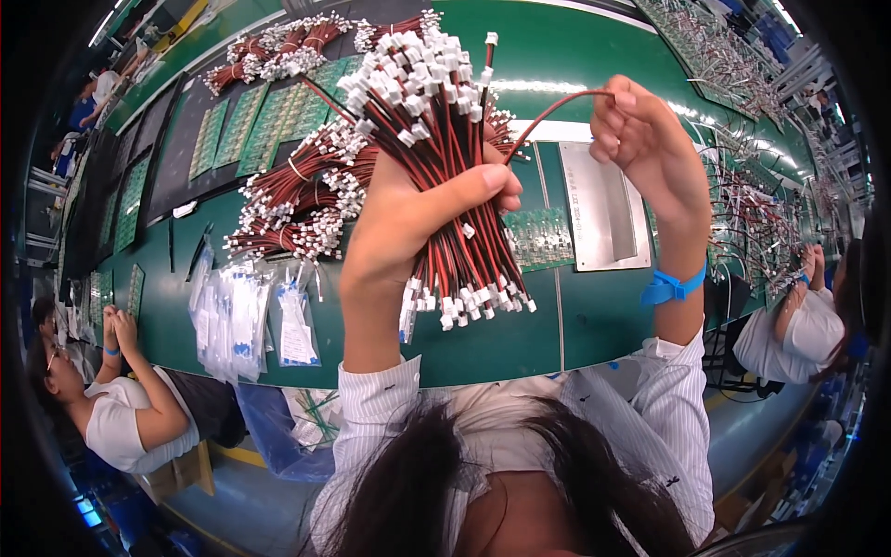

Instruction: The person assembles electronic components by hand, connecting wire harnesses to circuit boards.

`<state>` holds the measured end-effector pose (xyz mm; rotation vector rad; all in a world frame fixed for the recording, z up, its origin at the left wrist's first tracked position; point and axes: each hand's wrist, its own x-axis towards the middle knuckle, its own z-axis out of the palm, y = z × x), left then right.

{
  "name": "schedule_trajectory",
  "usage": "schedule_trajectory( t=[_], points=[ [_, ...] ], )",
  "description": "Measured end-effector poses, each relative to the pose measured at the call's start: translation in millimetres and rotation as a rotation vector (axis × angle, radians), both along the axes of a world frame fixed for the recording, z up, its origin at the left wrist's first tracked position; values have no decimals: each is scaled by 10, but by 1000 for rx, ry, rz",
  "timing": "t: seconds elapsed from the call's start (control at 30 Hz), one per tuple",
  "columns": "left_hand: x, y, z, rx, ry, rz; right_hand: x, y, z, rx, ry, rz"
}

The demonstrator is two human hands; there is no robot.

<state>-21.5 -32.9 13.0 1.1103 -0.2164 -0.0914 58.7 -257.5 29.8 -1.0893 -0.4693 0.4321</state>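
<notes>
My left hand (408, 204) is closed round the middle of a thick bundle of red-and-black connector cables (455, 139), held up above the green table. White plugs fan out at its top and hang at its lower end. To the right, my right hand (640, 130) is raised and pinches the end of a single cable (561, 97), which bows over from the bundle. The plug at the pinched end is hidden by my fingers. A blue strap (676, 285) circles my right wrist.
Tied cable bundles (302, 190) lie left of my left hand, with green circuit boards (243, 130) beyond. Clear bags (232, 316) sit near the front edge. A metal plate (594, 209) lies at right. Wired boards (752, 204) fill the far right. People work at both sides.
</notes>
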Motion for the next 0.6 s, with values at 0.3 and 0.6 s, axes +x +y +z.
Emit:
schedule_trajectory(
  t=[0.3, 0.6],
  points=[
    [-2, -167, -37, 236, -136, 285, -400, 554, -159, -184, -141, -159],
    [-24, -194, 19, 118, -111, 198, -408, 562, -87, -122, -175, -263]
  ],
)
